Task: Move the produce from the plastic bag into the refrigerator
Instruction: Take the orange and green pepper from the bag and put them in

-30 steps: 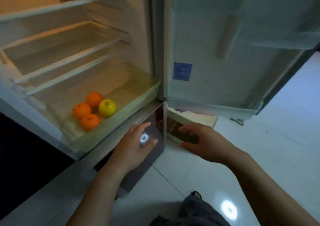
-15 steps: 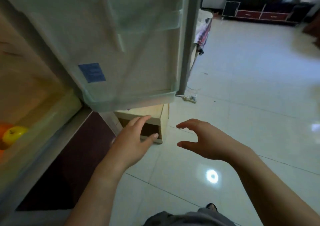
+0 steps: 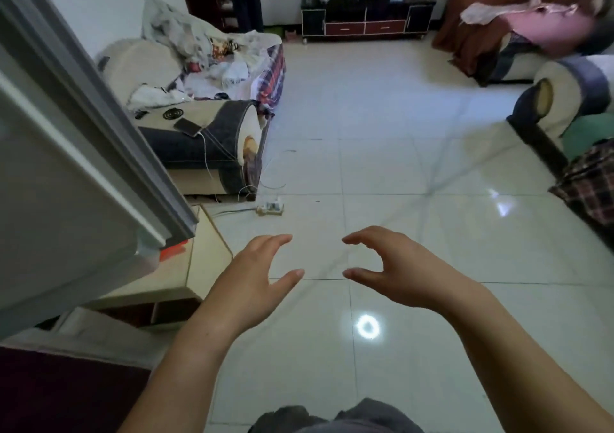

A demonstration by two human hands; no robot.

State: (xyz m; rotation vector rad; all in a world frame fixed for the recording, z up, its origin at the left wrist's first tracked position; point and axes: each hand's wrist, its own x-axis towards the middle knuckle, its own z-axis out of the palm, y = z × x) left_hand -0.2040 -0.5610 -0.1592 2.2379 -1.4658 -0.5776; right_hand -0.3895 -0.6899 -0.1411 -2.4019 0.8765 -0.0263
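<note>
My left hand and my right hand hover side by side over the white tiled floor, both empty with fingers loosely spread. The open refrigerator door fills the left edge of the view. The refrigerator's inside, the produce and the plastic bag are out of sight.
A low wooden box sits on the floor under the door. A cluttered sofa with a charging phone stands behind it, a power strip beside it. More sofas line the right; a TV cabinet is at the back.
My view has swung right, from the refrigerator drawer with the oranges and the apple to the living room. Both hands stayed empty in front of me.
</note>
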